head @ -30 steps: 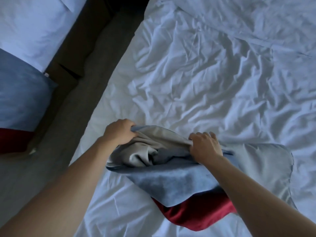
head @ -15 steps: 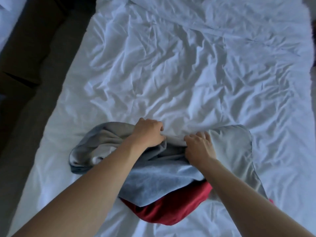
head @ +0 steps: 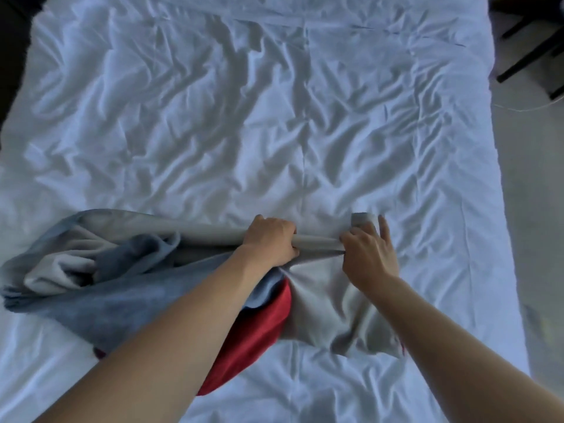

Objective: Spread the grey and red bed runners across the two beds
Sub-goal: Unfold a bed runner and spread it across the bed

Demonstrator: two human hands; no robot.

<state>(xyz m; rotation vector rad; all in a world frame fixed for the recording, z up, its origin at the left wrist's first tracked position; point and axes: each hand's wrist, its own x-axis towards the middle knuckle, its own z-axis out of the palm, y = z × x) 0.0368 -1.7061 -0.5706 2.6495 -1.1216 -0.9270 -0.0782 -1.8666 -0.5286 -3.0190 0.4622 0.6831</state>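
Barely begun: both hands, left hand (head: 270, 239) and right hand (head: 367, 254), clutch the runner (head: 128, 288)'s folded edge; it lies bunched along the bed (head: 274, 117)'s near edge, unspread.

Pale floor (head: 531, 209), dark chair legs (head: 531, 53)

Bed runner (head: 128, 297): grey face, red band, pale lining; bunched and twisted across the near part of the bed (head: 274, 132), not yet spread flat; left portion heaped in loose folds toward the bed's left edge; red band (head: 259, 328) folded under at centre, near the foot; right portion pale side up, gathered into pleats; far edge rolled into a narrow ridge; bed covered in a creased white sheet.
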